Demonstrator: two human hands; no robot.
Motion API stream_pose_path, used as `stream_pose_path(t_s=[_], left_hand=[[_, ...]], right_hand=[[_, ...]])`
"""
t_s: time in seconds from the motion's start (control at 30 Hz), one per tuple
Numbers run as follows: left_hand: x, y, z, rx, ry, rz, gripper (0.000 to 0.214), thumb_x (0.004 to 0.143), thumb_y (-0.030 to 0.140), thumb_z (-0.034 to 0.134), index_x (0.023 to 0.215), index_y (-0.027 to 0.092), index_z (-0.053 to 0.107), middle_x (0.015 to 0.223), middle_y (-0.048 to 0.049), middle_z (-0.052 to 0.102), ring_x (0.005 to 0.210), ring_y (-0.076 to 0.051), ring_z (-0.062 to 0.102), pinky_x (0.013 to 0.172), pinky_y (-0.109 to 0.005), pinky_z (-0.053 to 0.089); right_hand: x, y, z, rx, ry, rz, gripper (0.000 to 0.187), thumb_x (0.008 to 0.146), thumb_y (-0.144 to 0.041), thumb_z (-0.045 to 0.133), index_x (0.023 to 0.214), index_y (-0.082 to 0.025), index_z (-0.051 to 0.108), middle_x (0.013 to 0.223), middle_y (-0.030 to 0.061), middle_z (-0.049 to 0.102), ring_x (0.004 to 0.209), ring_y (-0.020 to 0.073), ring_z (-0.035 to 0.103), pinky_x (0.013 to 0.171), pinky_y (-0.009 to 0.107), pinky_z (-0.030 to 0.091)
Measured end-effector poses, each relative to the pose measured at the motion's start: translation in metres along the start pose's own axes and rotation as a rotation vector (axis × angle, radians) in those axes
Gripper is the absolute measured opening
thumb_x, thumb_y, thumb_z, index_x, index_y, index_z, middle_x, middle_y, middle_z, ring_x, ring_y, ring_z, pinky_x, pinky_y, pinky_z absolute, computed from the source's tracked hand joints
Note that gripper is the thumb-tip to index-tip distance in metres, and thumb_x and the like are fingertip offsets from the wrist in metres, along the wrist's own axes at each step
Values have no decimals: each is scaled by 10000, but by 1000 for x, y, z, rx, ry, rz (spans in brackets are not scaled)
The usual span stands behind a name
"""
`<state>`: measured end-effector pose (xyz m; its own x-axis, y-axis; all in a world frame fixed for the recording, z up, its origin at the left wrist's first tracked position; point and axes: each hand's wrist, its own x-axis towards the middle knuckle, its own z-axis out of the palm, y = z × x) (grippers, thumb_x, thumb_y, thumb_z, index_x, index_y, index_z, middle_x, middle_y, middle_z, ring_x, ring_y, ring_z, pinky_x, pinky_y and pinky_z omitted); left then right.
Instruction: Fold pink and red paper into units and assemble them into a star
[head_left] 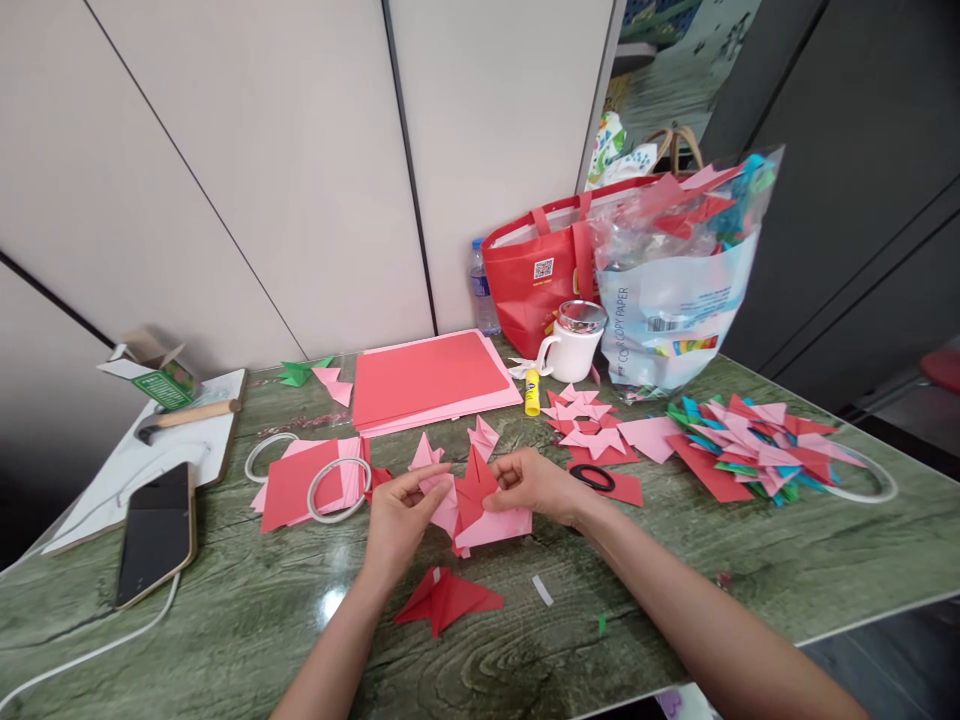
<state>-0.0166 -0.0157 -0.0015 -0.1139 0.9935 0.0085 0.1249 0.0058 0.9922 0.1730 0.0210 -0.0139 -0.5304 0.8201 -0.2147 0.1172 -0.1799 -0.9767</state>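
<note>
My left hand [397,525] and my right hand [536,485] meet at the middle of the green table [225,640], both pinching a folded red and pink paper piece [472,500]. Its pointed red tip stands up between my fingers. A pink sheet [499,527] lies under it. In front of my hands lies a folded red paper shape [446,598] flat on the table. More folded pink points [484,435] sit just beyond my hands.
A stack of red and pink sheets [431,380] lies behind. A yellow glue stick [532,392], white mug [574,345], red bag [536,270] and plastic bag [675,280] stand at the back. Folded pieces [750,450] pile at right. A phone [156,530] lies left.
</note>
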Motion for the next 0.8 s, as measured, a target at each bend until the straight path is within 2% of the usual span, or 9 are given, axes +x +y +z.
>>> stream_pose_path(t_s=[0.4,0.63,0.8], left_hand=[[0,1,-1,-41,-5,-2,297,625,291,736,892,161,730,882,-86,732,690,-166,627,597,-241,469],[0,4,0,-93,-10,7,281,629,288,734,882,165,727,961,-99,720,858,-219,641,670,-266,489],[0,3,1,-95,-8,-6,286,628,297,738,883,167,724,990,-105,713,867,-220,643,698,-276,489]], right_hand=[[-2,-3,0,-7,7,-13,314,508,-364,775,618,-149,575,548,-50,494,515,84,428,489,214,275],[-2,-3,0,-19,6,-22,301,517,-351,772,606,-153,564,542,-53,488,514,81,419,484,212,268],[-2,-2,0,-17,20,-32,303,521,-343,768,597,-149,549,527,-64,463,504,70,398,481,207,257]])
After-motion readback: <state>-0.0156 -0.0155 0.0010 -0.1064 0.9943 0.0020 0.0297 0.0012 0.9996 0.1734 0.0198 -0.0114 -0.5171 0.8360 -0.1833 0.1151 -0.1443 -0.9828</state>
